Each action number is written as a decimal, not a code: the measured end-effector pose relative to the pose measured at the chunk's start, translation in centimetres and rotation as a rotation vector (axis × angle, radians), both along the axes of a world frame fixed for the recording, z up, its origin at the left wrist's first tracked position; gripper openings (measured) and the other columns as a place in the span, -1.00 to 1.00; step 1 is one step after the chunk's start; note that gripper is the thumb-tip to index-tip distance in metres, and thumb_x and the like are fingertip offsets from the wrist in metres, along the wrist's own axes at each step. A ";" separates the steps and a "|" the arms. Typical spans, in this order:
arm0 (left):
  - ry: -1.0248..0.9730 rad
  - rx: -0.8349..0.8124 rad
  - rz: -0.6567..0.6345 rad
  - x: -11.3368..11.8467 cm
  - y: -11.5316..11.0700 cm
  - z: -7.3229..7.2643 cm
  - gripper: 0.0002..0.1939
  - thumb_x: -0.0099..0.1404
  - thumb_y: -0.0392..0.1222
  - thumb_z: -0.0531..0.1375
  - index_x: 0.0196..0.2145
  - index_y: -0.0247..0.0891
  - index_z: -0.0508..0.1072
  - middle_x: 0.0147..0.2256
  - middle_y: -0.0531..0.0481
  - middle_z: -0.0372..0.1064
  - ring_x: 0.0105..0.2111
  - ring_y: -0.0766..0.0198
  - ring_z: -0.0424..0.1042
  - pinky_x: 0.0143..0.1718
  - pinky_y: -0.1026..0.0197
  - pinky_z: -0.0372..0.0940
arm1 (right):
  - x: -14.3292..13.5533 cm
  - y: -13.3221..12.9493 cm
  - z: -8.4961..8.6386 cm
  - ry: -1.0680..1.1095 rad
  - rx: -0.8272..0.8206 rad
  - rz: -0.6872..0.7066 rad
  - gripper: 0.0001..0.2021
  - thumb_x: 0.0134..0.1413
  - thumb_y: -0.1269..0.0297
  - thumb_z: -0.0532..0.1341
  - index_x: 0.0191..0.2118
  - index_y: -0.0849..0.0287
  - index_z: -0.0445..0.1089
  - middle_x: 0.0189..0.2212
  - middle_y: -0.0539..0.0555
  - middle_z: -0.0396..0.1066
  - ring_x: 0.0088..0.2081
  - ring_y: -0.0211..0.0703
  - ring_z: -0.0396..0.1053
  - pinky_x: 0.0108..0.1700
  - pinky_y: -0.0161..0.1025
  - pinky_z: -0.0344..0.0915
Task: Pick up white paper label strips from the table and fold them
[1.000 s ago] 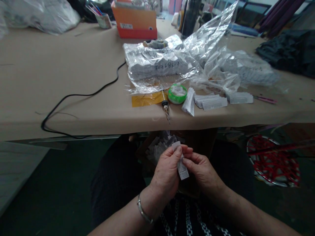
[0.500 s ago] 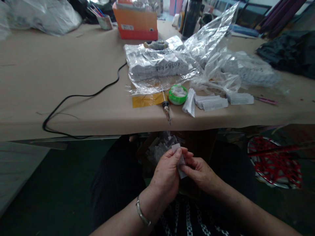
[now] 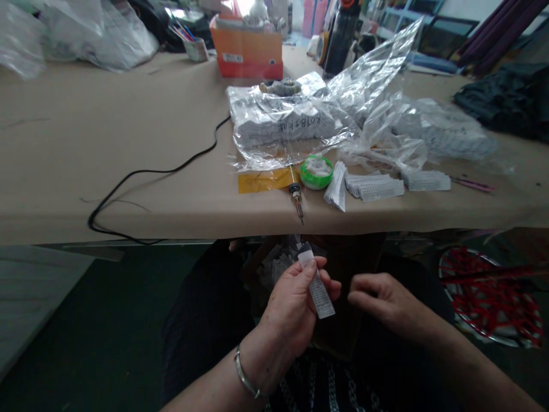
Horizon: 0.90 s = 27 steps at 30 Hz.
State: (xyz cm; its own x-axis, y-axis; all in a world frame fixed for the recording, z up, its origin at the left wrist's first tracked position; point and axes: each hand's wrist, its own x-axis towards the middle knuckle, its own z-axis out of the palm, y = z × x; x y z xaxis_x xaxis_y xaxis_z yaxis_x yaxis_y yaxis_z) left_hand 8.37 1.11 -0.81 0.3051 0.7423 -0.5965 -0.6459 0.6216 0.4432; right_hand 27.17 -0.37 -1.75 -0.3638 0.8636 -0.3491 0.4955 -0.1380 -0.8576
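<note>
Over my lap, my left hand pinches a narrow white printed label between thumb and fingers, its lower end sticking out past them. My right hand is apart from the label, to its right, with fingers curled in and no object visible in them. Under the table edge, a box of white label scraps lies behind my left hand. On the edge above rests a soldering iron, tip towards me. Beside it are a green tub with white filling, a fanned label stack and more label stacks.
Clear plastic bags of labels lie behind the tools. A black cord loops across the table on the left. Pink-handled scissors lie at right. Below stands a stool with red webbing.
My right hand has let go of the label and moved right, its fingers curling. More of the label shows in my left hand. The view has shifted slightly.
</note>
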 end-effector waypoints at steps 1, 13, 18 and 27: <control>0.005 0.008 -0.024 0.0 0.0 0.1 -0.85 0.25 -0.22 0.16 -0.23 -0.33 0.37 -0.51 0.07 0.32 -0.50 0.28 0.43 -0.34 0.15 0.35 | 0.2 0.5 0.3 0.023 0.063 -0.105 -0.69 0.14 0.11 0.13 -0.53 0.19 0.32 -0.62 -0.06 0.21 -0.54 -0.32 0.14 -0.51 -0.37 0.08; -0.102 0.098 -0.461 0.0 -1.7 0.3 -0.78 0.22 -0.08 0.18 -0.42 -0.31 0.34 -0.58 0.09 0.23 -0.60 0.39 0.32 -0.59 0.36 0.17 | -2.6 2.6 -0.2 0.658 -0.337 0.008 -0.52 -0.07 0.14 0.28 0.03 0.11 0.34 -0.04 0.11 0.38 -0.13 -0.13 0.39 -0.15 -0.26 0.32; -0.130 0.034 -0.601 -0.6 -3.4 0.5 -0.75 0.16 -0.03 0.22 -0.42 -0.30 0.36 -0.63 0.11 0.20 -0.64 0.39 0.30 -0.63 0.38 0.12 | -2.2 1.9 -1.1 0.755 -0.471 0.247 -0.58 -0.21 0.14 0.35 -0.15 0.18 0.46 0.05 0.15 0.30 -0.02 0.01 0.33 -0.10 -0.19 0.31; -0.102 -0.031 -0.637 -0.2 -4.9 0.2 -0.74 0.12 -0.04 0.24 -0.41 -0.32 0.38 -0.63 0.09 0.24 -0.65 0.39 0.30 -0.64 0.38 0.12 | -3.0 0.4 -1.5 0.857 -0.567 0.222 -0.69 -0.21 0.12 0.37 -0.33 0.21 0.46 0.04 0.16 0.31 -0.01 0.01 0.33 -0.04 -0.13 0.28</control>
